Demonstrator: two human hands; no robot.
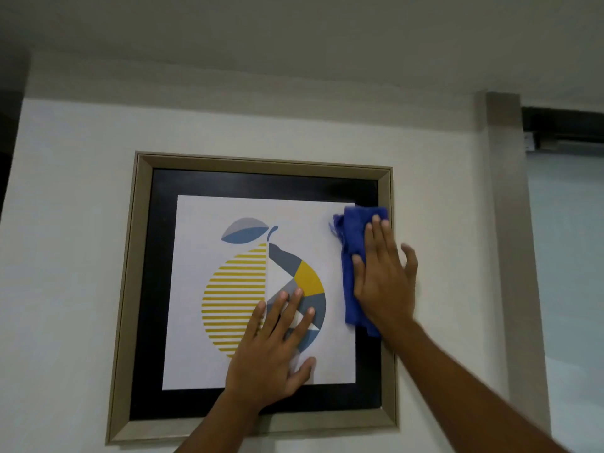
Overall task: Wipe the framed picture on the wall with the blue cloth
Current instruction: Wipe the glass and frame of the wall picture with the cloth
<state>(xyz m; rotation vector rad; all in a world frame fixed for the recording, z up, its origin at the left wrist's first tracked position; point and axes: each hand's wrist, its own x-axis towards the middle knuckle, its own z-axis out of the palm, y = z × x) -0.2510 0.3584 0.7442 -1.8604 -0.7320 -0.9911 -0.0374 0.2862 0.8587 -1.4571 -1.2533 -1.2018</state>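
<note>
The framed picture hangs on the white wall, with a beige frame, a black mat and a print of a yellow, grey and blue fruit. My right hand lies flat on the blue cloth, pressing it against the glass at the picture's right side, over the print's edge and the black mat. My left hand rests flat on the lower middle of the glass, fingers spread, holding nothing.
A beige door or window trim runs vertically right of the picture. Beyond it are a pale pane and a dark rail near the ceiling. A dark edge borders the wall at far left.
</note>
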